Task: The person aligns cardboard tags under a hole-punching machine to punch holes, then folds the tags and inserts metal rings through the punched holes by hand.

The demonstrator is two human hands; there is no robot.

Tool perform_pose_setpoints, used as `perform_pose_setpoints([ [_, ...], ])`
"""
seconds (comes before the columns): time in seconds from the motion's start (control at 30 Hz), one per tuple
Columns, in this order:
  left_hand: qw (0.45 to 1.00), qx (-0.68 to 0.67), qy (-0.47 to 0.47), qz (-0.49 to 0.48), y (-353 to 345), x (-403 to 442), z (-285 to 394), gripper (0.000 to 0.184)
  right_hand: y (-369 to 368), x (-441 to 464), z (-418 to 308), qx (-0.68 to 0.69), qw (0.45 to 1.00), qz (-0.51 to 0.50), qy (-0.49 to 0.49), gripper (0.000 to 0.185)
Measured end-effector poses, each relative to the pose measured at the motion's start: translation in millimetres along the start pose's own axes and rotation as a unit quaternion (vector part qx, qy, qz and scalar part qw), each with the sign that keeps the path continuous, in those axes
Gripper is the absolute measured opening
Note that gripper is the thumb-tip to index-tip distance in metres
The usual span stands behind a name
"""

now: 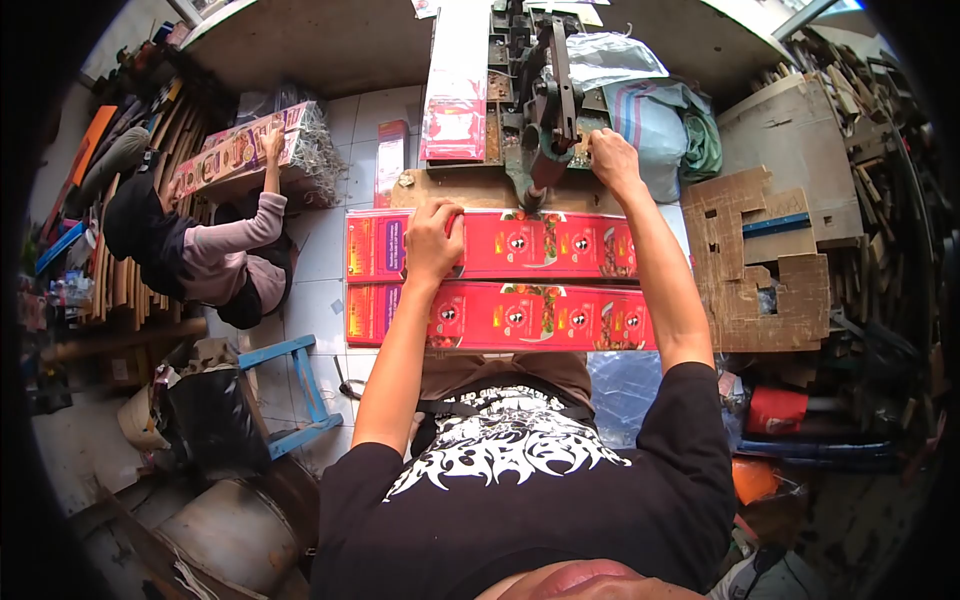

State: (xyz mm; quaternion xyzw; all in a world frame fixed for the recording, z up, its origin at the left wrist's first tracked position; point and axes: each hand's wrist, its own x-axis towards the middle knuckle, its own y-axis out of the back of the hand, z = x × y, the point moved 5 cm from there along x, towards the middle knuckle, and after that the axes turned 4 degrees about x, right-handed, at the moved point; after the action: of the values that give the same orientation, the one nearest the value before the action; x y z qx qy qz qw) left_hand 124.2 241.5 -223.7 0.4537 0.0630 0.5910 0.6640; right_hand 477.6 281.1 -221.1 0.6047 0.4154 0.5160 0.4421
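Note:
Two rows of red printed sheets lie side by side in front of me, the far row (490,245) and the near row (540,318). My left hand (434,238) rests on the left part of the far row, its fingers curled at the sheets' far edge. A dark metal press (550,110) stands beyond the sheets, its round foot just past their far edge. My right hand (612,158) is closed at the right side of the press; what it grips is too small to make out.
A stack of printed sheets (456,120) lies left of the press. Blue-white sacks (648,125) and cut brown boards (760,260) are at the right. A co-worker (215,245) sits at the left by a bundle of printed sheets (235,155). A blue frame (315,385) stands lower left.

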Motion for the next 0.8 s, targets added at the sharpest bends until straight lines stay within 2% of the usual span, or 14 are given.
perform_pose_setpoints([
  [0.4,1.000,0.002,-0.005,0.007,-1,-1,-1,0.008,8,5,15,0.095,0.994,-0.040,-0.020,0.011],
  [0.8,1.000,-0.001,-0.006,0.005,0,-1,-2,0.008,21,-6,6,0.085,0.994,-0.059,-0.024,0.015],
])
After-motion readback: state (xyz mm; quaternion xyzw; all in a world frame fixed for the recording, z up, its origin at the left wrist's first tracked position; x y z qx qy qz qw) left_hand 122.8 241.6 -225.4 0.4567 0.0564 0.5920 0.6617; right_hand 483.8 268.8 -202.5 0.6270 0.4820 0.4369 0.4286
